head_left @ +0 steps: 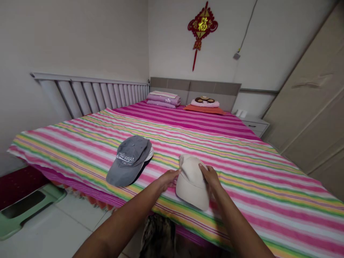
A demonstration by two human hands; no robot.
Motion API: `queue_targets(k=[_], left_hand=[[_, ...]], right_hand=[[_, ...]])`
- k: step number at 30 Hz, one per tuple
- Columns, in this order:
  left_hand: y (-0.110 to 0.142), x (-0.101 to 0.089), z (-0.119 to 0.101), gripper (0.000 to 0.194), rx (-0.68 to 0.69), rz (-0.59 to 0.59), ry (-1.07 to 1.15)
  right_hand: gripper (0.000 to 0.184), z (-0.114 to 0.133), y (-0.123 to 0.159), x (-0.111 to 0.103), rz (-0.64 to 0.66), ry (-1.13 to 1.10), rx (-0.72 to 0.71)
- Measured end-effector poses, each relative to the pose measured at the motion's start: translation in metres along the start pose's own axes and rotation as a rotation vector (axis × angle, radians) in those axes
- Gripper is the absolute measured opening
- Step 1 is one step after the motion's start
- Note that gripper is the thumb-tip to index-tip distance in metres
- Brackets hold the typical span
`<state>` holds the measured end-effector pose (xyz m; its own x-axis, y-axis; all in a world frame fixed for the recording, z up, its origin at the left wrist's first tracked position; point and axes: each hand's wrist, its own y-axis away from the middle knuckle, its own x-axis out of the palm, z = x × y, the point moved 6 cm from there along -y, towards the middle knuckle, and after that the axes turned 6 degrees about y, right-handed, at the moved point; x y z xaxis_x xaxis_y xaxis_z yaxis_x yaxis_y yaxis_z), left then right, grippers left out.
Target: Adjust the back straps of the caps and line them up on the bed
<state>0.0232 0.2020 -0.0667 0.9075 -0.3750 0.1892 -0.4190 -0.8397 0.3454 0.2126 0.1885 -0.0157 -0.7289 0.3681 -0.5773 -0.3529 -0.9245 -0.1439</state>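
Note:
A cream baseball cap (191,182) lies on the striped bed sheet (242,172) near the bed's front edge, its brim toward me. My left hand (168,178) pinches the cap's left side. My right hand (211,176) grips its right side with fingers curled over the crown. To the left, a grey cap (129,160) with white lettering rests on top of other caps, of which only a white edge and a dark one show.
Folded purple bedding (163,99) and an orange-and-pink pillow stack (205,105) sit by the headboard. A nightstand (254,123) and wardrobe (314,107) stand at the right. A green plastic stool (25,208) is on the floor at the left.

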Motion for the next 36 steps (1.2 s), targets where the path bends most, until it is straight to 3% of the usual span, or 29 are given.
queue_targets(k=[4, 7, 11, 16, 20, 23, 26, 28, 31, 36], left_hand=[[0.009, 0.015, -0.010, 0.055, -0.008, 0.195, 0.274], [0.028, 0.018, -0.029, 0.039, 0.121, 0.355, 0.539], [0.053, 0.008, -0.057, 0.036, 0.279, 0.315, 0.663], [0.086, 0.028, -0.081, 0.027, 0.259, 0.380, 0.533], [0.112, 0.063, -0.072, 0.025, 0.131, 0.507, 0.452], [0.124, 0.082, -0.060, 0.026, 0.076, 0.525, 0.430], [0.130, 0.088, -0.056, 0.030, 0.100, 0.479, 0.393], [0.134, 0.088, -0.057, 0.027, 0.120, 0.459, 0.300], [0.138, 0.089, -0.060, 0.022, 0.124, 0.481, 0.169], [0.142, 0.093, -0.059, 0.031, 0.110, 0.536, 0.181]], right_hand=[[0.039, 0.005, 0.023, -0.007, 0.015, -0.306, 0.000], [0.038, 0.011, 0.047, -0.017, 0.077, -0.451, -0.032], [0.033, 0.020, 0.085, -0.037, 0.193, -0.515, -0.120], [0.026, 0.030, 0.120, -0.060, 0.391, -0.481, -0.350], [0.036, 0.036, 0.122, -0.076, 0.268, -0.589, -0.309], [0.045, 0.053, 0.130, -0.067, 0.391, -0.632, -0.238], [0.030, 0.066, 0.146, -0.055, 0.553, -0.724, -0.064], [0.026, 0.072, 0.155, -0.054, 0.575, -0.790, -0.011], [0.028, 0.078, 0.162, -0.059, 0.571, -0.813, -0.040], [0.027, 0.080, 0.162, -0.068, 0.525, -0.736, -0.085]])
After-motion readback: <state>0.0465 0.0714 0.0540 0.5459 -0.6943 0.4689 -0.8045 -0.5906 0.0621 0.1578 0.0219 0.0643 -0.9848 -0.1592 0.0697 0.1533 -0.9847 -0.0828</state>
